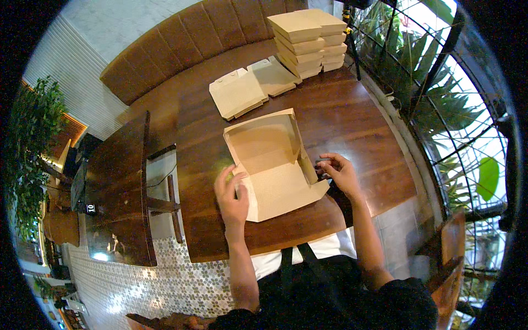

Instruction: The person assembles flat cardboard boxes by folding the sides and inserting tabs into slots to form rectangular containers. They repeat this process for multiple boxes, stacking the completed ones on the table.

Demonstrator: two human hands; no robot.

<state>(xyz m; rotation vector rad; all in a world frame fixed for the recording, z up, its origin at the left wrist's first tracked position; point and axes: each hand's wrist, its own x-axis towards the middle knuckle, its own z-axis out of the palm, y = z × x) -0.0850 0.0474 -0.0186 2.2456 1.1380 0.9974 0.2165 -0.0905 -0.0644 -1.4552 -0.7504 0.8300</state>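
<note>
Both hands, left hand (232, 198) and right hand (340, 173), flank an open cardboard box (272, 165).

Right hand (340, 175) fingertips hidden behind box (275, 165) side flap; stack (311, 41) rear boxes partly hidden.

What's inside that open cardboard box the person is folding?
Nothing shows inside the box: only its bare brown floor and walls. The left hand covers a bit of its left flap, and the right hand holds the right side.

The single head camera looked steeply down from above the wooden table (352, 118), close over its near edge, facing across it toward the cushioned bench (181, 41) beyond its far side.
</note>
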